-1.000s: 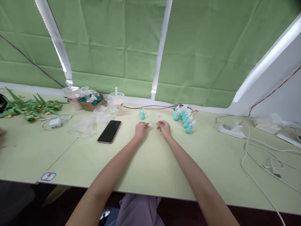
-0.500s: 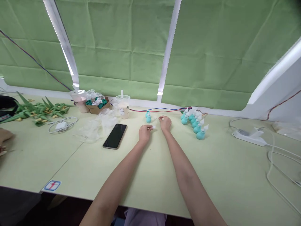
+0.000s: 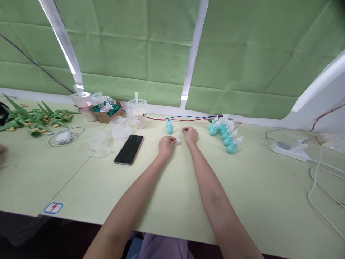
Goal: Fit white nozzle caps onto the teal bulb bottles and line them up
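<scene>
My left hand is closed in a pinch on a small white pointed tip, just above or on the table. To its right, my right hand has thumb and fingers pressed together; what they hold, if anything, is too small to make out. Just beyond my hands stand two turquoise bulbs, the front one partly covering the other. A faint whitish piece lies close to them. At the right, several turquoise bulbs with white pointed tips stand in a cluster running back from the front.
A black phone, crumpled clear plastic bags and a drink cup are on the left. Behind are a cardboard box and another cup. Green plastic parts pile far left; a power strip lies right.
The view has tilted so the table sits slightly higher in the picture. My left fingertips have turned a little, and the white tip shows more clearly. My right hand has hardly moved.
</scene>
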Demonstrator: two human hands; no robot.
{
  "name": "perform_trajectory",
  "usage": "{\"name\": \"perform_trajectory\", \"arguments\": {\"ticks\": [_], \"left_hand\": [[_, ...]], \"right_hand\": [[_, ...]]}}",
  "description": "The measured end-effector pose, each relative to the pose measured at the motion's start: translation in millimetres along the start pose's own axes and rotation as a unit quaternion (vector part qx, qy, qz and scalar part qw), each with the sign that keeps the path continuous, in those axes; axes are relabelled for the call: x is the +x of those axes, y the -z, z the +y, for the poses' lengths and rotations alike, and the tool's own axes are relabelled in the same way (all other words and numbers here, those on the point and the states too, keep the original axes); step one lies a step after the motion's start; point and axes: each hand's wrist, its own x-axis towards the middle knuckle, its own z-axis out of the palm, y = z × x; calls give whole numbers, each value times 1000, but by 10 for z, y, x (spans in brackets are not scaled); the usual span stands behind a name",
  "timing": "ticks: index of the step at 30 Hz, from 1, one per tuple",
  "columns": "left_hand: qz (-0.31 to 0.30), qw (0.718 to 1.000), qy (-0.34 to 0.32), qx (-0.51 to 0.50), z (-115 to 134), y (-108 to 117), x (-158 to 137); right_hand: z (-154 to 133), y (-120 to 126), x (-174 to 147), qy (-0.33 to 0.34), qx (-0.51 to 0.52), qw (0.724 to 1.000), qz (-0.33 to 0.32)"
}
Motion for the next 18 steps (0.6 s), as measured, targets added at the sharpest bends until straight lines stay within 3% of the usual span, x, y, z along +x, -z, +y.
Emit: {"name": "perform_trajectory", "arguments": {"ticks": [18], "left_hand": [[-3, 1000, 0, 9, -2, -15, 14]], "right_hand": [[-51, 97, -19, -45, 21, 998, -32]]}}
